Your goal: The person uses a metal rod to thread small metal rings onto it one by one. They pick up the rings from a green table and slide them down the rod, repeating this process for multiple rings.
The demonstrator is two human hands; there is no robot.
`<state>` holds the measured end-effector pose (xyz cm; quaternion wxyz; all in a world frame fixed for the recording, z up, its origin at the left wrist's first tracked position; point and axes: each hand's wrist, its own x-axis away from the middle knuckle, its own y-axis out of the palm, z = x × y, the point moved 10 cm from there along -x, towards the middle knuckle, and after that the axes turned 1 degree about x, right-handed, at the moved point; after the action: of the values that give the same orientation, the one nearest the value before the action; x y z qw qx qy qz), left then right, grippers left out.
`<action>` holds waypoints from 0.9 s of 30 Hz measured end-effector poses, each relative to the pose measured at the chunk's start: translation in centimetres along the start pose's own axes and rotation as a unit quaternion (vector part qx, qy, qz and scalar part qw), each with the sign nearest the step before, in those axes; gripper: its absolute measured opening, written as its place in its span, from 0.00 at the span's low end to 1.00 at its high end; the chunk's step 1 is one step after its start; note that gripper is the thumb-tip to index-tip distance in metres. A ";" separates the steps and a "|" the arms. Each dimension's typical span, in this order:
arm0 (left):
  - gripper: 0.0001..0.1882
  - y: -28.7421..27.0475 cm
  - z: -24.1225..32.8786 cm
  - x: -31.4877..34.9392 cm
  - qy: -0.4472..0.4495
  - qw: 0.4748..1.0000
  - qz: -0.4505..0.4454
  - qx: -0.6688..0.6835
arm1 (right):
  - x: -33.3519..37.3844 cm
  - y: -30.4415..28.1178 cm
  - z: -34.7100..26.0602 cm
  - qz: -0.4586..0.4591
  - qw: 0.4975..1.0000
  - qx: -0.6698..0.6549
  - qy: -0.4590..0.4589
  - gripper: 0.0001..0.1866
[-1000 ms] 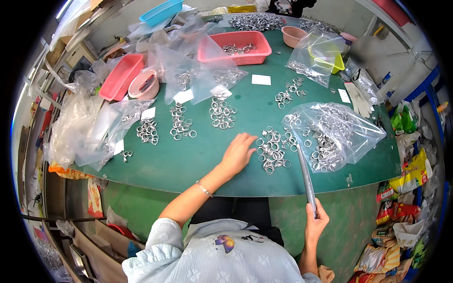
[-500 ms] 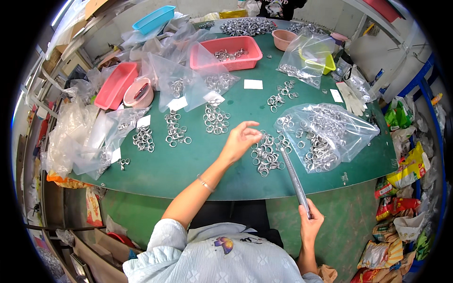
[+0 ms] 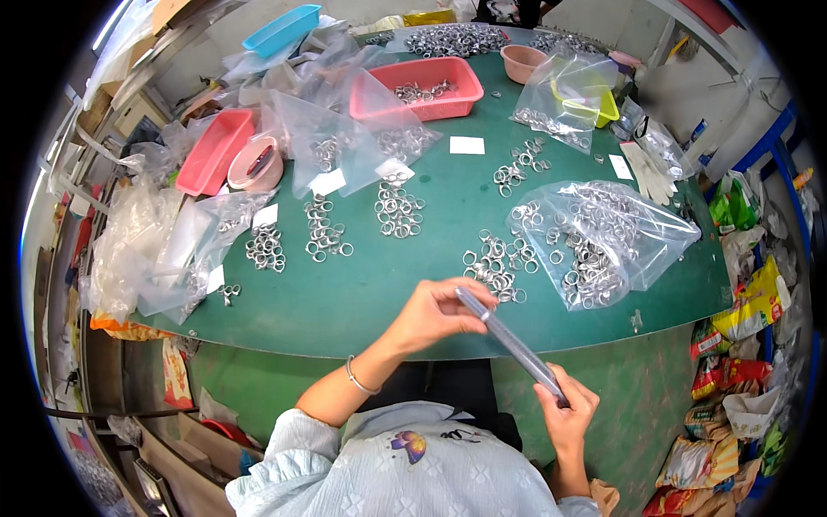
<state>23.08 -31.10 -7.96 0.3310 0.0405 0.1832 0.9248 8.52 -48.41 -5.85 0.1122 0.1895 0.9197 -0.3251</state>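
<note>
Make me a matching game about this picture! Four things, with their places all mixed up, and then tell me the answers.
Things:
1. Stick
2. Bracelet
3. Butterfly
4. Big clear bag with rings

Places:
A. On the front of the shirt
B. Held in the right hand
C. Lying on the green table
D. Around the left wrist

Right pairs: 1-B, 2-D, 3-A, 4-C

The stick [image 3: 517, 349] looks like grey metal with a dull sheen. Shiny, silvery metal rings [image 3: 399, 213] lie on the smooth green worktop [image 3: 396, 276]. The bag [image 3: 662, 231] near its right edge is clear, glossy, creased plastic; the basket [image 3: 455, 106] toward the far edge is red plastic, the cards [image 3: 467, 146] matt white paper.
</note>
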 end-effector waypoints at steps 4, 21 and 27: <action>0.16 2.7 -1.2 1.2 -0.016 0.999 -0.011 0.035 | -0.1 0.2 -2.4 0.003 0.997 0.051 -0.058 0.18; 0.15 4.3 2.9 3.1 0.058 0.996 -0.063 0.001 | 0.6 -0.3 -5.3 0.023 0.984 0.080 -0.160 0.18; 0.15 4.7 4.4 3.4 0.089 0.991 -0.067 -0.075 | 0.9 -0.3 -5.5 0.030 0.981 0.067 -0.181 0.18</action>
<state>18.50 -31.00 -2.26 0.3762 -0.0793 0.1444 0.9118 7.15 -44.86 -1.76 0.2733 0.1620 0.8544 -0.4111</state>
